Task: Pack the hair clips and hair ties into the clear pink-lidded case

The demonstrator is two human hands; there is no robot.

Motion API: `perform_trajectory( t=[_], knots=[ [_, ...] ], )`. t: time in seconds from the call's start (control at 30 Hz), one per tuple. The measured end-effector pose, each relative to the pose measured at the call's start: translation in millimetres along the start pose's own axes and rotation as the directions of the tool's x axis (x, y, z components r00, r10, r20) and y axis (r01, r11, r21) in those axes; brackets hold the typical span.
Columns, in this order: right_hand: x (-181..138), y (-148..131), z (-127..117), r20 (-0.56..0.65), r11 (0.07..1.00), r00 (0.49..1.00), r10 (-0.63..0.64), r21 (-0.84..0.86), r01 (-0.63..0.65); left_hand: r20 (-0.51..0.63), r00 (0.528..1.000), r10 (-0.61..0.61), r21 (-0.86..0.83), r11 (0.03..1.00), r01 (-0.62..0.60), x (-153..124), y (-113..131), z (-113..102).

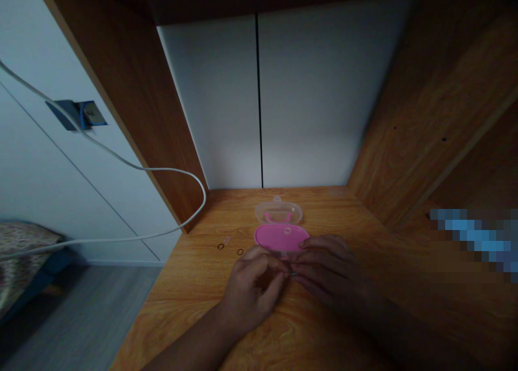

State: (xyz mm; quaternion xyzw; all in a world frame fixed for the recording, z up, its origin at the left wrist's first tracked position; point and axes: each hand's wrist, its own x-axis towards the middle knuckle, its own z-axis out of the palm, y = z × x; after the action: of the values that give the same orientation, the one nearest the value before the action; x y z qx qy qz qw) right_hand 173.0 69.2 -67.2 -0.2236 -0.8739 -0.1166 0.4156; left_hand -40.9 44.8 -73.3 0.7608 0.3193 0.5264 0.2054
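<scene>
A pink oval box (279,237) with a clear lid (278,211) sits on the wooden desk, its lid tipped back and a pink handle (277,218) on it. A pale ring-shaped hair tie (287,230) lies inside the pink part. Just in front of the box, my left hand (257,282) is closed in a pinch. The fingertips of my right hand (329,268) meet it there, with its index finger by the box's right rim. Between the fingertips shows a small greenish band (293,274), mostly hidden.
Left of the box lie a black hair tie (220,247), a pinkish hair tie (227,240) and another dark hair tie (240,251). A white cable (170,169) loops past the desk's left edge. Wooden side panels and a white back panel (303,101) enclose the desk.
</scene>
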Motion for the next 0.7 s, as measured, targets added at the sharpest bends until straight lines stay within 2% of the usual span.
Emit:
perform_trajectory(
  t=[0.13, 0.27, 0.37, 0.5, 0.63, 0.7],
  knots=[
    [1.1, -2.6, -0.8, 0.029, 1.000, 0.999, 0.030, 0.005, -0.030, 0.001, 0.990, -0.139, -0.042, 0.989, 0.139, 0.2, 1.8, 2.2],
    [1.8, -3.9, -1.2, 0.015, 1.000, 1.000, 0.024, -0.006, -0.023, 0.018, 0.942, -0.335, -0.208, 0.920, 0.331, 1.4, 3.2, 7.3],
    [0.7, -3.1, -1.0, 0.018, 0.999, 0.999, 0.041, -0.009, -0.041, 0.062, 0.891, -0.450, -0.376, 0.816, 0.438, 2.6, 3.7, 10.7],
    [2.5, -4.0, -1.7, 0.016, 1.000, 1.000, 0.007, -0.009, -0.007, 0.134, 0.814, -0.565, -0.514, 0.663, 0.545, 4.1, 4.1, 14.3],
    [8.7, -8.1, -4.4, -0.066, 0.999, 0.997, -0.035, -0.008, 0.034, 0.226, 0.754, -0.616, -0.621, 0.505, 0.599, 6.1, 5.0, 15.5],
    [10.6, -9.6, -6.8, -0.088, 0.999, 0.995, -0.043, -0.011, 0.042, 0.264, 0.737, -0.622, -0.633, 0.465, 0.619, 6.8, 5.3, 14.6]
  ],
)
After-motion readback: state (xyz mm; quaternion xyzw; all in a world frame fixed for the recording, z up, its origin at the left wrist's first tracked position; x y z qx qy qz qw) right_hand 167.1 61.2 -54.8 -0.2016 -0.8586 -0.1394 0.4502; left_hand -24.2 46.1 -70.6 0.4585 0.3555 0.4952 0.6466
